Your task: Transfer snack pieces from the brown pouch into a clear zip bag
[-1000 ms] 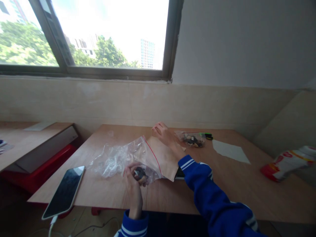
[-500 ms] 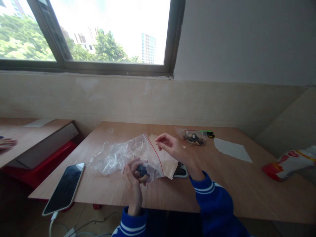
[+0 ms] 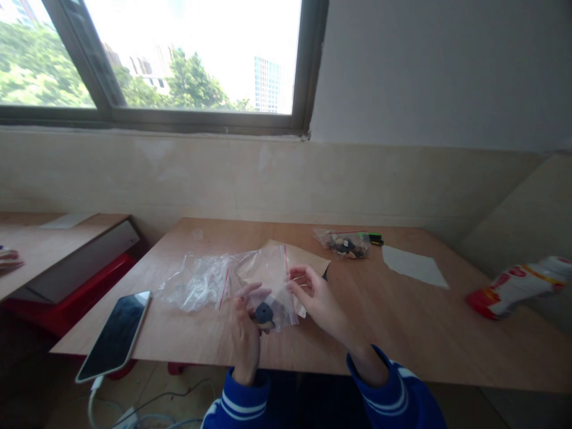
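My left hand (image 3: 245, 336) is wrapped round the lower part of a clear zip bag (image 3: 273, 268) with a red seal line. Inside the bag, by the fingers, sit a dark blue-grey piece (image 3: 263, 313) with a small hole and a tan piece below it. With thumb and fingers, my right hand (image 3: 318, 298) pinches the bag's right edge, at the red seal. Brown paper (image 3: 308, 257) lies under and behind the bag. Left of it, crumpled clear plastic bags (image 3: 199, 285) rest on the table, one with a red seal.
A bag of dark and tan pieces (image 3: 347, 244) lies behind, with a green-black object (image 3: 374, 239) beside it. White paper (image 3: 413, 266) and a tilted red-white bottle (image 3: 513, 289) are to the right. A cabled phone (image 3: 116, 330) overhangs the left edge. Another person's hand (image 3: 9, 258) shows far left.
My right hand has come down from above the brown paper and now grips the bag's sealed edge. The bag's mouth stands more upright. My left hand keeps its hold.
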The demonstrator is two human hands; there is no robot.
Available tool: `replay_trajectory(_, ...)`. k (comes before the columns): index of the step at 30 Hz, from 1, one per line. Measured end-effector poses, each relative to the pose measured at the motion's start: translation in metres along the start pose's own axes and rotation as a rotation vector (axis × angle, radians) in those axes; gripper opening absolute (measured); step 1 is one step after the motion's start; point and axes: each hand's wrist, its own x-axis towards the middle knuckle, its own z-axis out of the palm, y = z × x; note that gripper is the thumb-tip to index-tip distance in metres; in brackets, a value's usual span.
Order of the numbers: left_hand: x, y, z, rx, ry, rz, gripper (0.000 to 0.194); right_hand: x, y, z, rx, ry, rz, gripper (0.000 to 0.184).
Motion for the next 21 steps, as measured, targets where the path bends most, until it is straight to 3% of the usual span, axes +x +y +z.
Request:
replay_trajectory(5, 0.0, -0.008, -0.006, 0.092, -0.021, 0.083, 0.065, -0.004, -0.002, 0.003, 0.243, -0.274, 0.145, 0.024)
replay_trajectory(9, 0.0, -0.014, -0.011, 0.265, -0.05, 0.194, 0.061, -0.007, 0.001, 0.009, 0.248, -0.295, 0.24, 0.033)
replay_trajectory(17, 0.003, -0.006, -0.012, 0.553, -0.025, 0.402, 0.05, -0.019, 0.015, 0.017, -0.024, -0.386, 0.003, 0.032)
replay_trajectory(21, 0.003, -0.003, -0.014, 0.615, -0.086, 0.47, 0.045, -0.026, 0.024, 0.022, 0.022, -0.366, 0.029, 0.029)
